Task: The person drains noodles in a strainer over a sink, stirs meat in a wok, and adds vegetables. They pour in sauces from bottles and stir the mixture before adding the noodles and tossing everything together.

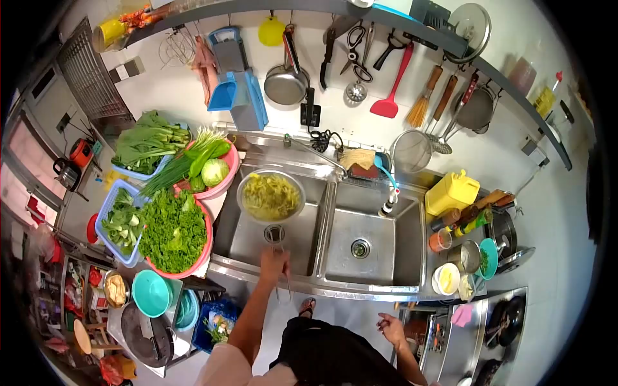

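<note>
Over the front of the left sink basin (pixel 235 241), my left hand (pixel 275 264) is closed on a metal utensil (pixel 283 286) whose long loop hangs below the fist. Just beyond it, a metal bowl (pixel 271 196) of yellow-green leafy vegetables sits at the back of that basin; the utensil's upper part lies near the bowl's front edge. My right hand (pixel 391 328) hangs low at the right, in front of the counter, with fingers apart and nothing in it. The right basin (pixel 380 248) has a drain at its bottom.
At the left stand a pink basin (pixel 207 248) of leafy greens, a blue basket (pixel 103 222) and more vegetables. The faucet (pixel 315 153) rises behind the sinks. On the right are a yellow jug (pixel 452 193), bottles and bowls. Utensils hang along the back wall.
</note>
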`<action>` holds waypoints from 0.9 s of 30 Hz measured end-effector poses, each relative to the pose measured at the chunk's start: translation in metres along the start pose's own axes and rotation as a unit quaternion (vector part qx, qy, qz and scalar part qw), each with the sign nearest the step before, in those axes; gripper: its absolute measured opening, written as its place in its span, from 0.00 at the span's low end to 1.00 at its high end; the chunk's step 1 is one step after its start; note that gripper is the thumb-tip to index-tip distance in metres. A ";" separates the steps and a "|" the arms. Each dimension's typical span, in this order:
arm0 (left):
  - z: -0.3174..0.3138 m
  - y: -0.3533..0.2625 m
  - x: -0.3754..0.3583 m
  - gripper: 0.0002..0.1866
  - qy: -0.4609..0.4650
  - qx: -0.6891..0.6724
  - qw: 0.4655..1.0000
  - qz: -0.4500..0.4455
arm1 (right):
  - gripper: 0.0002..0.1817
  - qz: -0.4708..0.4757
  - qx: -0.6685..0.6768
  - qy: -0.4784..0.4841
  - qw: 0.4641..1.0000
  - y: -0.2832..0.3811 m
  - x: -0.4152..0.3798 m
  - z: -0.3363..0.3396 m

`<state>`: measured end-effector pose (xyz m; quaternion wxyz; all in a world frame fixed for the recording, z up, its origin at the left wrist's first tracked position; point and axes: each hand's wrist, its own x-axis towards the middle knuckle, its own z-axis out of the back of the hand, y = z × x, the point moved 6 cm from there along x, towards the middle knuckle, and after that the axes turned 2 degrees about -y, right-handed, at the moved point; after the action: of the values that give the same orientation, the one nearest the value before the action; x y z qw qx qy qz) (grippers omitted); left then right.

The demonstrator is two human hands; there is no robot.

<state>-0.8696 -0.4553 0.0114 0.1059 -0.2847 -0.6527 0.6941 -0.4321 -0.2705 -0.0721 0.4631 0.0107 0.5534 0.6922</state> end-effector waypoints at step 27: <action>-0.106 0.053 -0.087 0.20 -0.001 0.078 0.977 -0.200 | 0.11 0.117 -0.003 0.124 0.985 0.248 0.117 -0.183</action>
<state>-0.7302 -0.4175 -0.0159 0.2638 -0.1388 -0.6402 0.7080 -0.7515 -0.3226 -0.0086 0.3070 -0.0119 0.5991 0.7394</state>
